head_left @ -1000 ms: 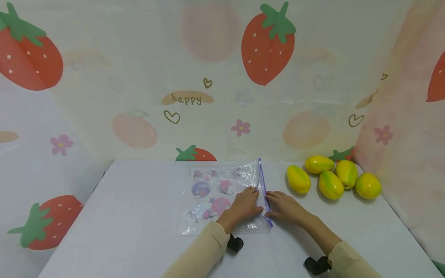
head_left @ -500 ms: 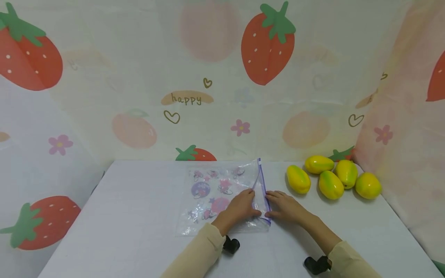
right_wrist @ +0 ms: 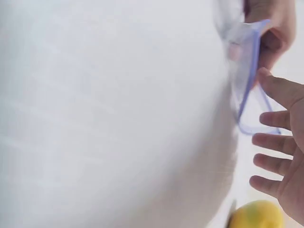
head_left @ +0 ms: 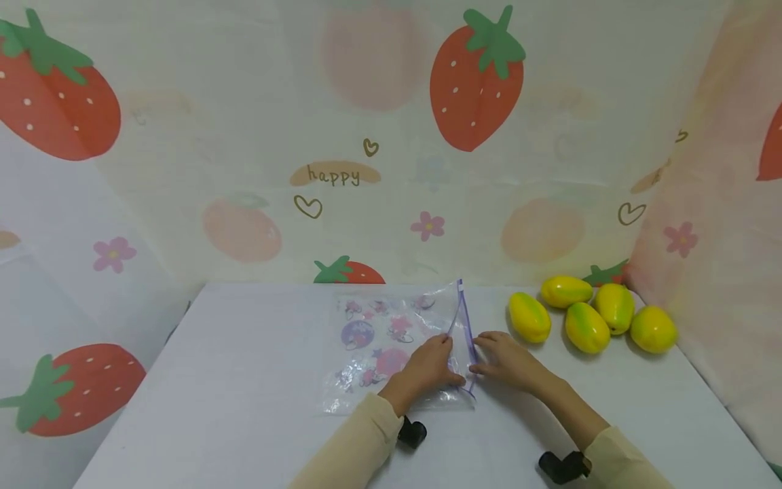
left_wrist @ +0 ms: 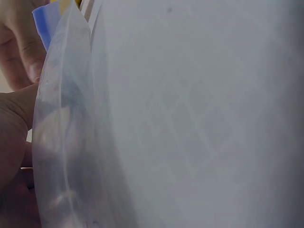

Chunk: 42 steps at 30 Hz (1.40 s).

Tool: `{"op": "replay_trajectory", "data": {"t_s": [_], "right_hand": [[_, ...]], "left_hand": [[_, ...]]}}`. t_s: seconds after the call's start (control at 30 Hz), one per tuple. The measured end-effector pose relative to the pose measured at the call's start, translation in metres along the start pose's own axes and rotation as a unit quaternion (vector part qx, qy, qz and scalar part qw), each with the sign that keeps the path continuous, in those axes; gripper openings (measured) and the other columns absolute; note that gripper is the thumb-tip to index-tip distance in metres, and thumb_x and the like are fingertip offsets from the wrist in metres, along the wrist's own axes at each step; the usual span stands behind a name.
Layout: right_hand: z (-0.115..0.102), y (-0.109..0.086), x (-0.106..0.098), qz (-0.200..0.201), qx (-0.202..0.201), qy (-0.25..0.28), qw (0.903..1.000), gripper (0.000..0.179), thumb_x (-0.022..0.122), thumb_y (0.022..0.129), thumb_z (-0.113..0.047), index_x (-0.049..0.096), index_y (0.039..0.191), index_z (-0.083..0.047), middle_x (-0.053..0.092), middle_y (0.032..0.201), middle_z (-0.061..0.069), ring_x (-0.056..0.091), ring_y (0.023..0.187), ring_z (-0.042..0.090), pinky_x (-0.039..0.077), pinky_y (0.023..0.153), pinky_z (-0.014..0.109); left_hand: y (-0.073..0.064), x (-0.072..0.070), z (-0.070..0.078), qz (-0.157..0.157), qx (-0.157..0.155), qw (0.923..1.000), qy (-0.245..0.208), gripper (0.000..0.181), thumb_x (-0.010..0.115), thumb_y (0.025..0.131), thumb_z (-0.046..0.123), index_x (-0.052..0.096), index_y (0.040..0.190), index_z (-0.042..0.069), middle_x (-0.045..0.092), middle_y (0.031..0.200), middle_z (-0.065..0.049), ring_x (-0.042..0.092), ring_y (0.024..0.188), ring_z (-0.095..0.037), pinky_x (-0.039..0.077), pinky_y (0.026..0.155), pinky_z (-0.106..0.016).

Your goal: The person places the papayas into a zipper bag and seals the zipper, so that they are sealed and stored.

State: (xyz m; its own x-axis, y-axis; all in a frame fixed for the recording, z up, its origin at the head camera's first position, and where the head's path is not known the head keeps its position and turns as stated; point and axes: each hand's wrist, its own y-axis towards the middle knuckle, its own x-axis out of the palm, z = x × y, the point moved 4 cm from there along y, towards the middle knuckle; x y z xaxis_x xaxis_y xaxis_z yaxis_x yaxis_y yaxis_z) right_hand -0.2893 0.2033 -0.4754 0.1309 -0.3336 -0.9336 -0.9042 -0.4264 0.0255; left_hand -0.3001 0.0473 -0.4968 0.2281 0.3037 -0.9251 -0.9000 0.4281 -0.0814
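A clear zip bag [head_left: 357, 334] with pink and purple cartoon prints lies flat on the white table, its purple zip edge [head_left: 466, 319] facing right. My left hand [head_left: 424, 367] grips the top layer near that edge, and the bag's mouth gapes there. In the right wrist view the purple rim [right_wrist: 256, 52] stands apart from the other side of the mouth. My right hand [head_left: 510, 360] is at the zip edge, fingers extended and spread, thumb tip right by the rim. The left wrist view shows the clear plastic [left_wrist: 61, 142] covering part of the left hand.
Several yellow-green mangoes [head_left: 586, 328] are grouped at the table's back right; one mango [right_wrist: 256, 216] shows below my right hand in the right wrist view. Black wrist-camera mounts [head_left: 412, 432] hang under both wrists. A strawberry-print cloth [head_left: 476, 88] rises behind the table.
My left hand has drawn the bag's top layer slightly leftward, and the mouth's lower end has shifted. The right hand stays beside the zip edge. The head view has shifted slightly.
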Motion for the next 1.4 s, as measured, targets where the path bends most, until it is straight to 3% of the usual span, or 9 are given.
{"op": "replay_trajectory", "data": {"t_s": [0.33, 0.63, 1.03, 1.2, 1.4], "right_hand": [[0.004, -0.001, -0.031, 0.076, 0.024, 0.006, 0.9968, 0.051, 0.068, 0.091, -0.03, 0.058, 0.13, 0.001, 0.057, 0.131, 0.024, 0.052, 0.122, 0.043, 0.044, 0.101, 0.057], [0.01, 0.002, -0.052, 0.101, 0.036, -0.013, 0.9942, 0.05, 0.067, 0.091, -0.028, 0.059, 0.127, 0.005, 0.057, 0.128, 0.029, 0.054, 0.119, 0.045, 0.044, 0.1, 0.057], [0.028, 0.004, -0.076, 0.098, 0.087, 0.009, 0.9914, 0.052, 0.064, 0.092, -0.028, 0.056, 0.128, 0.01, 0.057, 0.126, 0.032, 0.054, 0.115, 0.048, 0.044, 0.098, 0.059], [0.036, 0.004, -0.085, 0.08, 0.113, 0.056, 0.9888, 0.055, 0.06, 0.095, -0.028, 0.051, 0.131, 0.012, 0.054, 0.131, 0.033, 0.052, 0.119, 0.05, 0.046, 0.097, 0.059], [0.047, 0.003, -0.089, 0.041, 0.165, 0.117, 0.9785, 0.067, 0.055, 0.098, -0.041, 0.042, 0.14, 0.009, 0.046, 0.14, 0.033, 0.046, 0.125, 0.049, 0.045, 0.098, 0.057]], "left_hand": [[0.001, 0.002, 0.0, -0.02, -0.025, 0.9994, -0.013, 0.083, 0.081, 0.078, 0.039, 0.045, 0.144, 0.003, 0.044, 0.151, -0.011, 0.044, 0.138, -0.025, 0.038, 0.113, -0.036], [0.0, 0.003, -0.001, -0.029, -0.036, 0.9987, -0.023, 0.082, 0.081, 0.078, 0.038, 0.044, 0.145, 0.004, 0.043, 0.152, -0.01, 0.043, 0.139, -0.024, 0.037, 0.113, -0.036], [0.001, 0.002, -0.001, -0.03, -0.034, 0.9988, -0.019, 0.083, 0.08, 0.079, 0.038, 0.044, 0.145, 0.005, 0.042, 0.152, -0.009, 0.043, 0.139, -0.023, 0.036, 0.114, -0.035], [0.001, 0.001, 0.0, -0.034, -0.037, 0.9983, -0.03, 0.082, 0.08, 0.079, 0.037, 0.044, 0.145, 0.005, 0.042, 0.153, -0.008, 0.042, 0.14, -0.023, 0.036, 0.114, -0.035], [-0.002, 0.0, 0.0, -0.035, -0.037, 0.9981, -0.035, 0.081, 0.08, 0.079, 0.036, 0.044, 0.145, 0.005, 0.043, 0.152, -0.008, 0.042, 0.14, -0.023, 0.036, 0.114, -0.035]]}}
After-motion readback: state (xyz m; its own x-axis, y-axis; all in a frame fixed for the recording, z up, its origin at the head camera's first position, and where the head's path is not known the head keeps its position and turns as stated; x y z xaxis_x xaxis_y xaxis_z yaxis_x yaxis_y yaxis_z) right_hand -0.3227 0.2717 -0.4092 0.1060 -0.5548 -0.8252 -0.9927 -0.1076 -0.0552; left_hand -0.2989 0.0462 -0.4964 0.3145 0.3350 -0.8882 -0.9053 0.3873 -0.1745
